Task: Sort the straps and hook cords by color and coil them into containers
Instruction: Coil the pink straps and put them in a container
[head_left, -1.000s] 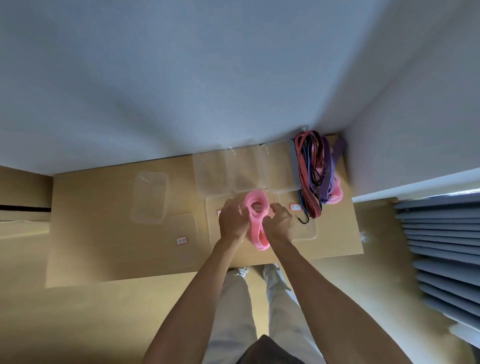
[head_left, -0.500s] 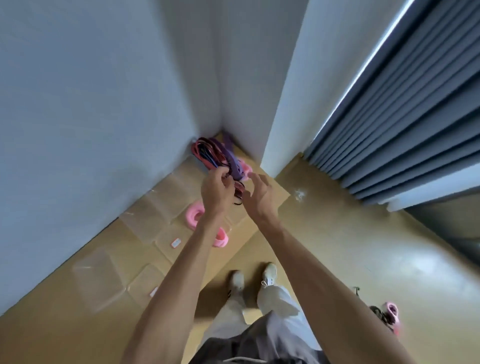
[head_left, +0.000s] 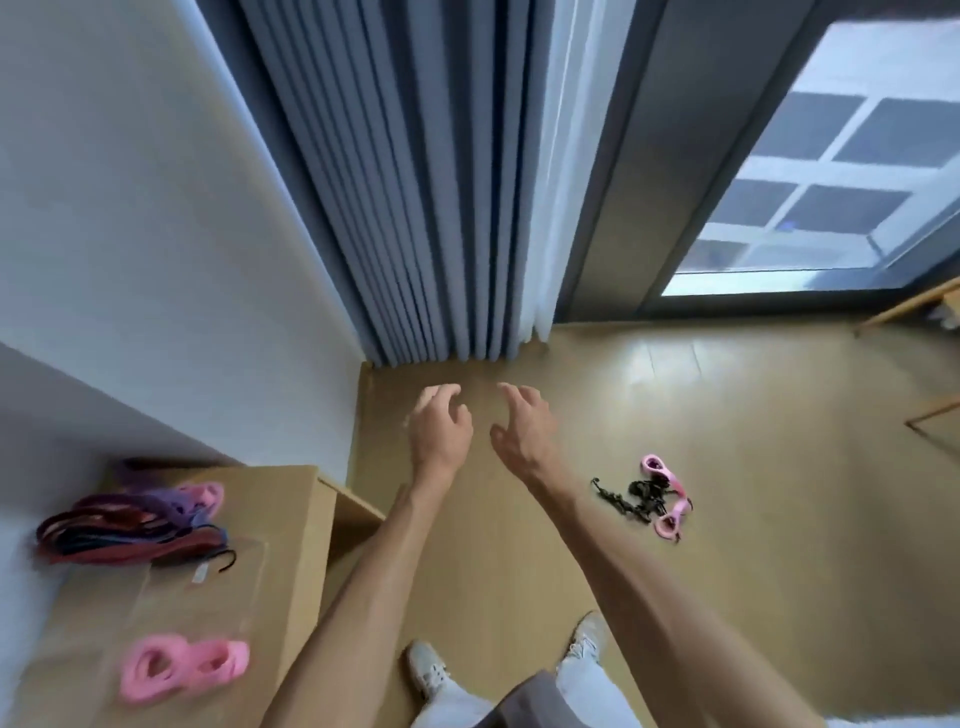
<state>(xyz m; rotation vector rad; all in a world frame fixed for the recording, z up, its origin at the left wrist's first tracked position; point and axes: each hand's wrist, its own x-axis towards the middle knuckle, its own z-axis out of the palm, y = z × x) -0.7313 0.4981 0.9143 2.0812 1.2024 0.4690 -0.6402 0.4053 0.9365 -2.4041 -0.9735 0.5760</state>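
Both hands, left (head_left: 440, 431) and right (head_left: 522, 428), hover empty over the floor (head_left: 753, 519), fingers loosely released. At four o'clock lies a pink-and-black cord tangle (head_left: 649, 496).

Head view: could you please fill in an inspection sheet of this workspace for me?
Surface: wooden table at lower left, against the wall.
Job's things: coiled pink strap on the table; mixed pile of straps and hook cords at the table's far end; a pink strap tangled with a black cord on the floor.
Clutter: clear container, blurred.
Hands: left hand and right hand both empty, fingers loosely curled, over the floor.
Cables: nothing seen.
Surroundings: grey curtain, window, wood floor.
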